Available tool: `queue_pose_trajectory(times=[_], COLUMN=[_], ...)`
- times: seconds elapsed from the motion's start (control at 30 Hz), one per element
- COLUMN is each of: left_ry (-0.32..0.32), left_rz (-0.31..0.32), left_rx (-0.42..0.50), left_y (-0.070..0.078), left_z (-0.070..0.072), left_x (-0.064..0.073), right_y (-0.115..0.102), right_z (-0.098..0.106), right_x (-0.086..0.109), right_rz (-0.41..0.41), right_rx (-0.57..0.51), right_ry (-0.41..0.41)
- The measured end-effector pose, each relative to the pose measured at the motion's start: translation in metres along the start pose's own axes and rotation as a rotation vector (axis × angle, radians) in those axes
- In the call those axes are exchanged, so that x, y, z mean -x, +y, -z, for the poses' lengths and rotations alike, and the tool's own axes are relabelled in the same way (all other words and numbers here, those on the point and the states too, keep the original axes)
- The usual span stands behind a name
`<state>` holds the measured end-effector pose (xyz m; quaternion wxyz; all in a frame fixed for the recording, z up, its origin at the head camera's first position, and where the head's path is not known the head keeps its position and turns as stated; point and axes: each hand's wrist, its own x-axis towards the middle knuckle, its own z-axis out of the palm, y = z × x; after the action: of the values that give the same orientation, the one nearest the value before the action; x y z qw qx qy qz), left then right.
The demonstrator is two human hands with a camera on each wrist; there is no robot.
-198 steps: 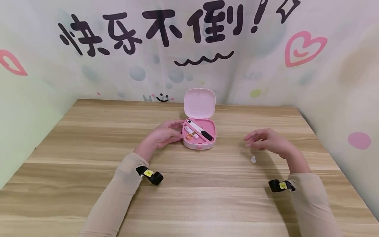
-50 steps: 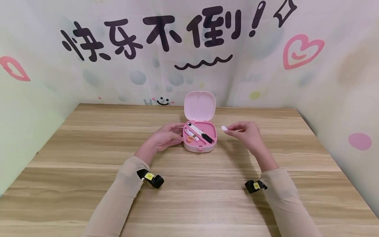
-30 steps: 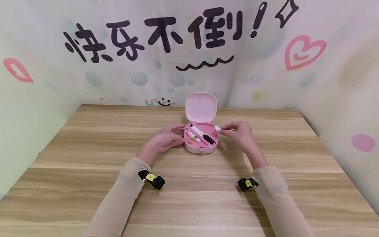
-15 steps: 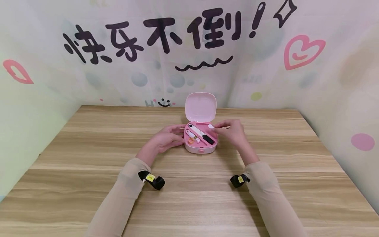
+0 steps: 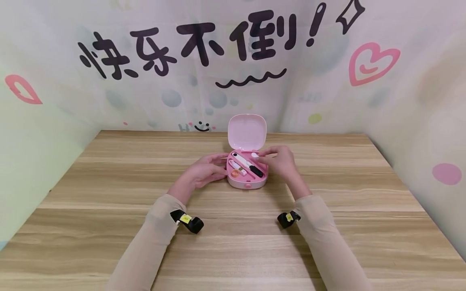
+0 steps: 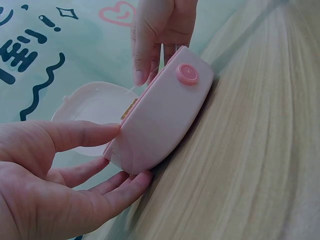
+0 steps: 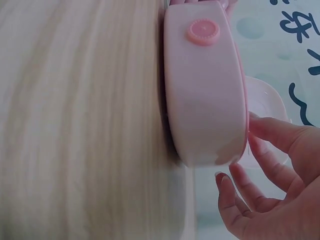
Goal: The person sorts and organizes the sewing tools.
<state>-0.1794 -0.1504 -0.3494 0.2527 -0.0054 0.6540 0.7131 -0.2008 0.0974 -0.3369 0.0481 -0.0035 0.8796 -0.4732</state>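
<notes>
A small pink case (image 5: 240, 184) stands on the table with its lid (image 5: 246, 131) raised. Inside lie a slim white tool with a black end (image 5: 256, 171), a short white USB cable (image 5: 237, 166) and a small orange ring (image 5: 234, 173). My left hand (image 5: 200, 170) holds the case's left side, its thumb at the rim and other fingers against the outer wall in the left wrist view. My right hand (image 5: 282, 162) reaches over the right rim and pinches a small white, rounded piece (image 5: 254, 155) above the right compartment. In the right wrist view the case wall (image 7: 205, 100) hides that piece.
The wooden table (image 5: 233, 250) runs back to a printed cloth (image 5: 309, 93) hanging close behind the lid. Black straps with cameras (image 5: 285, 220) sit on both wrists. A round pink button (image 6: 187, 74) projects from the case front.
My right hand picked the white piece up from the table at right, then carried it left to inside the case's right half. My left hand has stayed at the case.
</notes>
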Motion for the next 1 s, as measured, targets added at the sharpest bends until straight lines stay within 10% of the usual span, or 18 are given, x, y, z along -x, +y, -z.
queue_pose_trajectory(times=[1.0], left_ry=[0.002], left_rz=[-0.001], left_rx=[0.009], left_y=[-0.001], left_z=[0.0], left_x=[-0.002], right_y=[0.001], right_z=[-0.011], right_x=[-0.005], right_rz=[0.002], right_rx=[0.044], right_ry=[-0.015])
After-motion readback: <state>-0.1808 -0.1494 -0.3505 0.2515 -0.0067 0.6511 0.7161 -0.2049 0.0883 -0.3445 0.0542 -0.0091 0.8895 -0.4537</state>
